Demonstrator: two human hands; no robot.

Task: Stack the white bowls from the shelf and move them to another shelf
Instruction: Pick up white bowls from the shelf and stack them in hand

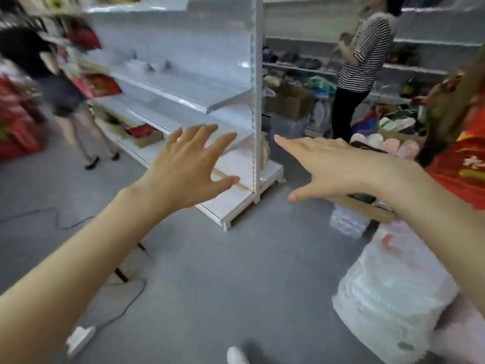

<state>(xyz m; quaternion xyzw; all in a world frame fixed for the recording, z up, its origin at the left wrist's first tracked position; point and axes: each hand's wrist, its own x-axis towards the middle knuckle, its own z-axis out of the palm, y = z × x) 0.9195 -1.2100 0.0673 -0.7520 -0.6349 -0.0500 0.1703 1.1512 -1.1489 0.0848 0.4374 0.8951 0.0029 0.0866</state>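
Observation:
A white metal shelf unit point(183, 88) stands ahead, blurred by motion. On its upper shelf, far back, lie a few pale bowl-like shapes point(141, 64), too blurred to make out. My left hand point(189, 164) is stretched forward with fingers spread, holding nothing, in front of the lower shelves. My right hand point(333, 166) reaches out flat, fingers straight and pointing left, also empty. Both hands hover in the air, well short of the shelf.
One person point(60, 82) walks at the left by the shelf; another in a striped top point(364, 61) stands behind at the right. A white plastic-wrapped bundle point(393, 298) sits on the grey floor at the right. A cable and power strip point(81, 337) lie at the lower left.

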